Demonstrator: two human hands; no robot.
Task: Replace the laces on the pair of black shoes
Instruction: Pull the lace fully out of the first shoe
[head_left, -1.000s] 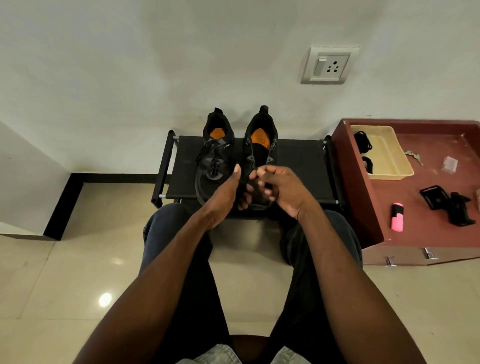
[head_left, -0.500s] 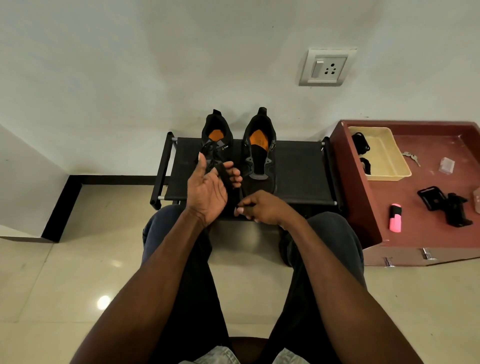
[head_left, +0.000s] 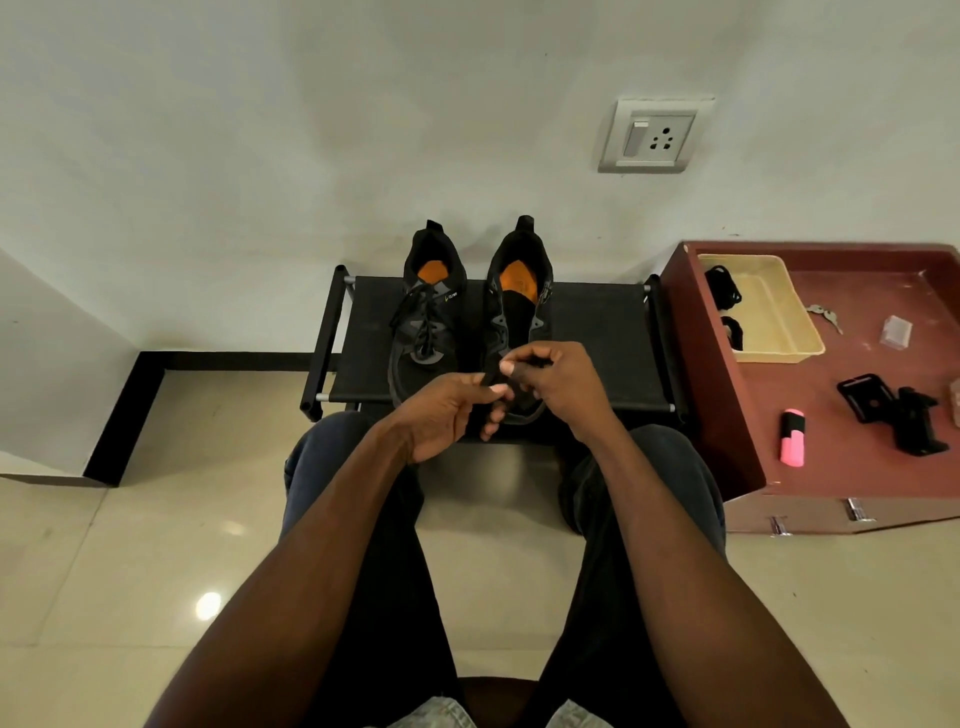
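While both hands, left, right, pinch a black lace, unlaced right shoe just behind

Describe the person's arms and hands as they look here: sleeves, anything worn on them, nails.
Both forearms are bare right up to the bottom edge of the picture, so no sleeves show. The left hand and the right hand wear no gloves, and no watch, bracelet or ring is visible. The fingernails that show are short and unpainted. Dark trousers cover the legs.
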